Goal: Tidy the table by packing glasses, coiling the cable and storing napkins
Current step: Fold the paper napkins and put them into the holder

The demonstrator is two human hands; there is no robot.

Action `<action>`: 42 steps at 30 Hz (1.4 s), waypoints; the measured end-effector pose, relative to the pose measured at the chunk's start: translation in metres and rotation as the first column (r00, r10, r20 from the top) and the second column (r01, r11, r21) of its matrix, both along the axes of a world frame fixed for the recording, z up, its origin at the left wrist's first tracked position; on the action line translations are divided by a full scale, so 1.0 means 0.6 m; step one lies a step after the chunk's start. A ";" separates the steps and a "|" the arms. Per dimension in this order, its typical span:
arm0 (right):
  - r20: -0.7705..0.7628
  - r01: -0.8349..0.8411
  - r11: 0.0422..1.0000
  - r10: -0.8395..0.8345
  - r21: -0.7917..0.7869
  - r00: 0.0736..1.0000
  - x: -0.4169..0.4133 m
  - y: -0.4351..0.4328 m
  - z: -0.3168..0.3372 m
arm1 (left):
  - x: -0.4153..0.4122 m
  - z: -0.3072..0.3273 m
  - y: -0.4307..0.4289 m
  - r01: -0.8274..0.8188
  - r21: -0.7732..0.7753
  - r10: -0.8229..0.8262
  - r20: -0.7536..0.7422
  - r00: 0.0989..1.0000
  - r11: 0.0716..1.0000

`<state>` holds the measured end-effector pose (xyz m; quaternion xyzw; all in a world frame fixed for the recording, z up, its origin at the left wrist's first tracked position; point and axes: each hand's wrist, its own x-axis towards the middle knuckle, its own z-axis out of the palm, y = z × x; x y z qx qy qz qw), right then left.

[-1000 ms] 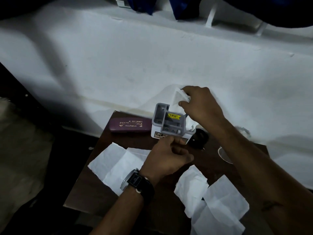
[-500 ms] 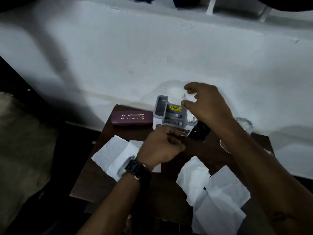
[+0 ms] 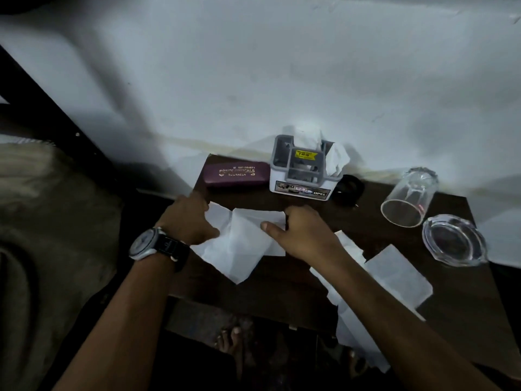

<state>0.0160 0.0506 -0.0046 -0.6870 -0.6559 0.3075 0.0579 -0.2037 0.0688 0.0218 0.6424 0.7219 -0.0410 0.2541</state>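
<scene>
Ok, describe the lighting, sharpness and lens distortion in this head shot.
Head view: dim, with most light on the white wall, while the dark table stays murky; wide-angle bending bows the wall's foot; the napkin at centre is fairly sharp, the case lettering soft but partly legible; faint highlights on the glass lying on its side.

Dim light — dark wooden table (image 3: pixel 287 289) against a white wall (image 3: pixel 253 74).
</scene>
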 end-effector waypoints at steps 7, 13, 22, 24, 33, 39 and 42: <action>-0.041 0.118 0.993 -0.117 0.016 0.992 -0.043 -0.001 -0.029 | -0.009 -0.021 -0.006 -0.034 0.010 0.033 0.071 0.997 0.999; -0.273 0.218 0.970 -0.240 -0.106 0.932 -0.050 0.011 -0.033 | -0.008 -0.026 -0.006 -0.012 -0.052 0.021 0.163 0.986 0.999; -0.462 0.272 0.953 -0.302 -0.133 0.833 -0.035 0.027 -0.026 | -0.007 -0.028 -0.007 -0.012 -0.074 0.026 0.191 0.981 0.997; -0.508 0.318 0.943 -0.321 -0.096 0.799 -0.028 0.027 -0.022 | -0.003 -0.028 -0.010 -0.002 -0.075 0.017 0.204 0.979 0.997; -0.745 0.416 0.840 -0.518 -0.350 0.421 0.000 -0.015 0.005 | -0.001 -0.036 -0.010 -0.073 0.005 0.070 0.215 0.974 0.997; -0.686 0.360 0.774 -0.631 -0.521 0.363 -0.031 -0.051 -0.026 | 0.000 -0.035 -0.013 -0.112 -0.006 0.110 0.272 0.956 0.994; -0.731 0.286 0.834 -0.552 -0.472 0.401 -0.029 -0.051 -0.031 | 0.001 -0.035 -0.013 -0.121 -0.021 0.122 0.292 0.949 0.992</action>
